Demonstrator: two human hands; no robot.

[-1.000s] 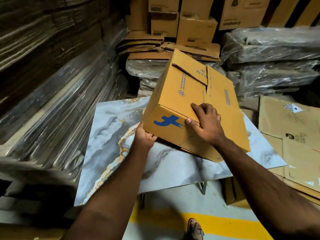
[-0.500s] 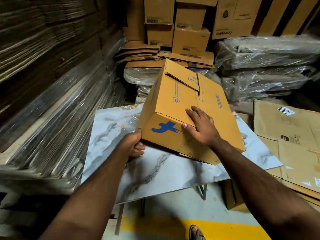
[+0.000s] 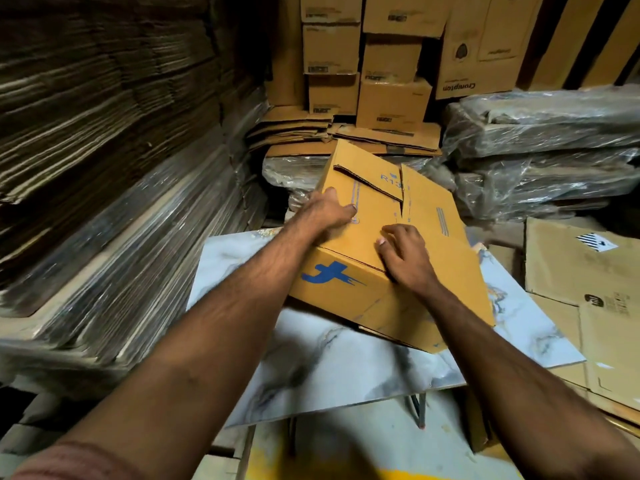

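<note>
A yellow-brown cardboard box (image 3: 446, 271) with a blue logo on its front face lies tilted on a marble-patterned tabletop (image 3: 311, 372). Its top flaps are folded over, with one flap edge raised at the far side. My left hand (image 3: 329, 211) rests on the left part of the top face, fingers lying on the cardboard. My right hand (image 3: 405, 259) presses on the top face close to the front edge, fingers spread and slightly bent. Neither hand curls round anything.
Tall stacks of flattened cardboard in plastic wrap (image 3: 104, 237) fill the left side. Stacked brown cartons (image 3: 391, 98) stand at the back. Plastic-wrapped bundles (image 3: 540, 143) and flat cardboard sheets (image 3: 588, 289) lie to the right. Thin metal legs (image 3: 420, 410) carry the tabletop.
My left hand has left the box's lower left corner and moved up onto its top face. The right hand stays pressed on the top. The box sits lower on the tabletop.
</note>
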